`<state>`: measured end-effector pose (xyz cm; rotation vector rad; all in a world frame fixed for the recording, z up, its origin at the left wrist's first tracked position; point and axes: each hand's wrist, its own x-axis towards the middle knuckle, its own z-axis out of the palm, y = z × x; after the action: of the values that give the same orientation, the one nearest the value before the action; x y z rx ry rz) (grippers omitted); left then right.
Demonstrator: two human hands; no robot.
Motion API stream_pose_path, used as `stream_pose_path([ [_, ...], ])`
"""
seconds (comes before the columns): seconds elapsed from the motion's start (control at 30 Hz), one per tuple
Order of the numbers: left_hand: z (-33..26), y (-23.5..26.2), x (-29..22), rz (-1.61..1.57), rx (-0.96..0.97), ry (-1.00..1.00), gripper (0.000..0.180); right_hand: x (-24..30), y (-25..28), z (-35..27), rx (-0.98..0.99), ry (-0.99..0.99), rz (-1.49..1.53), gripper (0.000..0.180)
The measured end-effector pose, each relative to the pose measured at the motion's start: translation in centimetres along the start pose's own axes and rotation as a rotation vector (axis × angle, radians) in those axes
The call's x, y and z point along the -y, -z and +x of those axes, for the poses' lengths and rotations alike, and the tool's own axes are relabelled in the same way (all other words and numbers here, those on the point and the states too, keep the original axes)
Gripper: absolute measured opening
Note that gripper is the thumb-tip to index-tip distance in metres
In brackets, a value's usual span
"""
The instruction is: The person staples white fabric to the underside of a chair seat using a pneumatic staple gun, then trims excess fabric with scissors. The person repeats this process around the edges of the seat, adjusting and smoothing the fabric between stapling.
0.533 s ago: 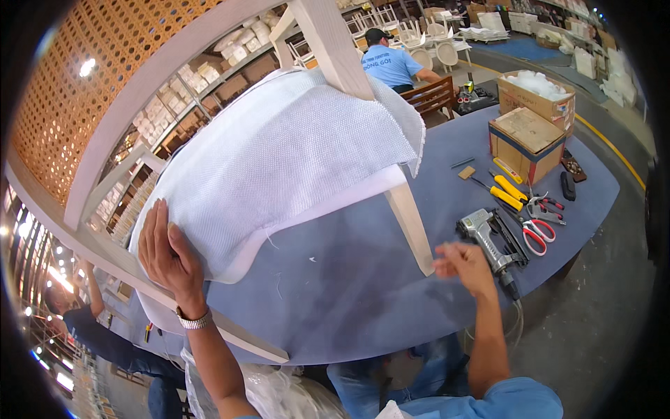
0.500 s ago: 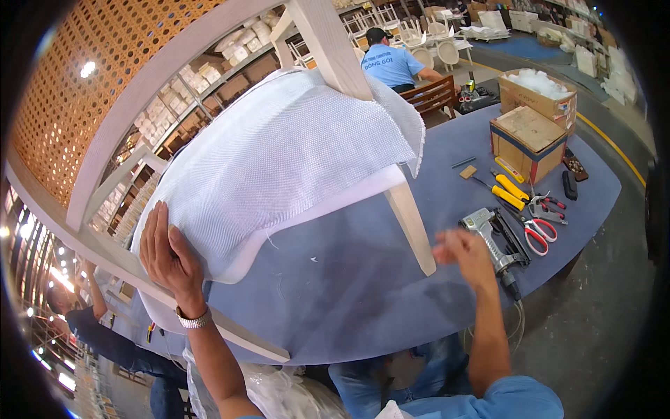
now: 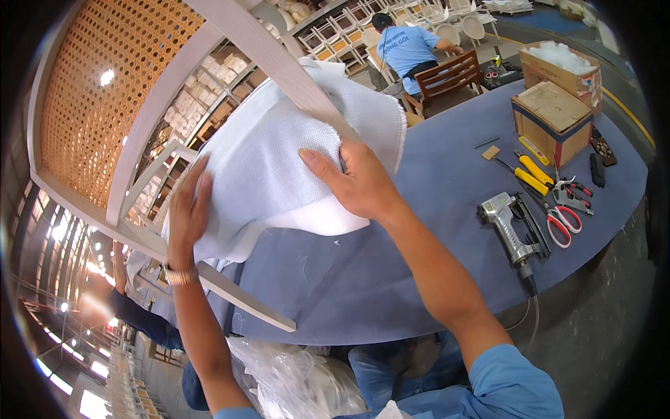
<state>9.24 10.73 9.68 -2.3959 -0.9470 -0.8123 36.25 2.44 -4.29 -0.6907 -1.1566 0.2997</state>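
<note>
A pale wooden chair [image 3: 129, 199] with a woven cane back [image 3: 115, 84] lies tipped over on the table. Light grey woven fabric [image 3: 269, 153] drapes over its seat, with a frayed edge, and white padding [image 3: 317, 218] shows beneath. My left hand [image 3: 187, 213], a watch on its wrist, lies against the fabric near the chair back, fingers extended. Near a chair leg, my right hand [image 3: 359, 183] grips the fabric's edge, thumb on top and its other fingers partly hidden behind the cloth. A staple gun [image 3: 511, 227] with an air hose rests right of my right arm.
On the right of the grey-blue table [image 3: 447, 174] lie red-handled scissors [image 3: 560, 225], yellow-handled tools [image 3: 534, 174] and pliers [image 3: 572, 195]. Behind them stand cardboard boxes [image 3: 548, 126]. A co-worker [image 3: 412, 52] is beyond a brown chair [image 3: 450, 82]; another person [image 3: 143, 318] is at left.
My right hand has moved from beside the staple gun to the fabric and taken hold of its edge. The chair has tilted and turned; my left hand remains on the fabric.
</note>
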Motion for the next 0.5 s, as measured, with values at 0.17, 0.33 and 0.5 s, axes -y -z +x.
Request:
stream_pose_path([
  [0.17,9.1,-1.3,-7.9,-0.347,0.32,-0.13,0.054,-1.4,0.1,0.1,0.212,-0.08,0.017,0.043],
  [0.33,10.0,-3.8,-10.0,-0.237,0.212,-0.348,0.05,-2.6,-1.0,0.3,0.022,0.087,-0.004,0.054],
  [0.5,9.1,-3.8,-10.6,-0.17,0.126,-0.388,0.053,0.5,1.0,-1.0,-0.162,0.024,0.015,0.04],
])
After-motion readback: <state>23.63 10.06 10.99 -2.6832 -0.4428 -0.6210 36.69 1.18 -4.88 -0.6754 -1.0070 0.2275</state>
